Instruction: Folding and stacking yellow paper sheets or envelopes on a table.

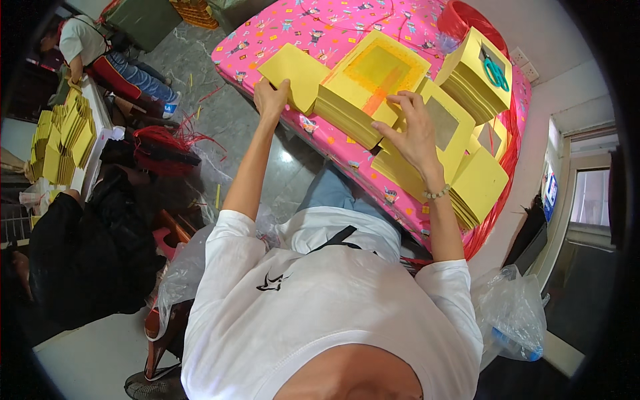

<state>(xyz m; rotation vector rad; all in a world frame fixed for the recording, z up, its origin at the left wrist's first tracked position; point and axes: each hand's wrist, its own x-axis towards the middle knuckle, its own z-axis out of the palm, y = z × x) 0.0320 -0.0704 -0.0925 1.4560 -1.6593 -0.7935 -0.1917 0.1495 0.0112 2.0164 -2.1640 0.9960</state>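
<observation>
My left hand (270, 101) pinches the near edge of a small pile of yellow paper (297, 75), at the left of the pink cloth. Right beside it stands a thick stack of yellow paper (343, 110), its top sheet marked with a gold square and an orange smear. My right hand (417, 130) hovers at the near right corner of that stack, fingers apart and nothing visible in them. Under and beyond this hand lies another yellow stack (453, 127) with a greyish square on top. A loosely fanned yellow pile (481, 180) sits at the near right.
Teal-handled scissors (495, 72) rest on a tall yellow stack (470, 83) at the back right. Red strands (497, 213) hang along the right edge of the pink table cover (273, 40). At far left, a person (87, 47) sits by a white table (97, 130) bearing yellow paper.
</observation>
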